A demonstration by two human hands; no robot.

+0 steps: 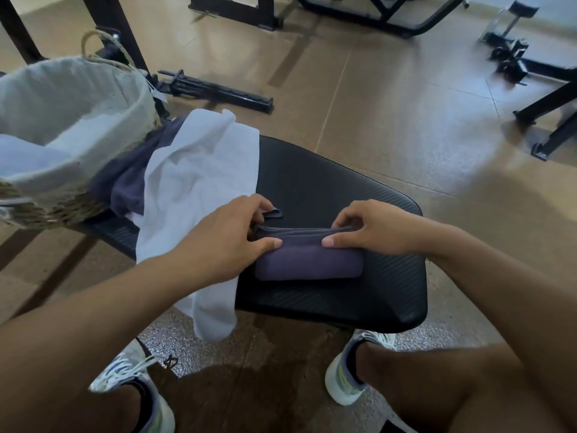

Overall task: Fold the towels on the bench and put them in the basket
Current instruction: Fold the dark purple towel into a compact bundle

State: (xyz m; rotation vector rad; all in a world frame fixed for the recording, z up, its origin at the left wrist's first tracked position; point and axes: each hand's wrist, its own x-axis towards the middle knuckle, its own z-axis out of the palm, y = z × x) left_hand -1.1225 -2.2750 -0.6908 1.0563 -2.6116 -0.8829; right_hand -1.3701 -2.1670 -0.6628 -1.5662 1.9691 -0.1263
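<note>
Both hands pinch the dark towel (309, 260) on the bench (343, 189), left hand (231, 242) and right hand (371, 229) at its far edge, basket (103, 145) beyond the left — best to square those edges before lifting it across.
</note>
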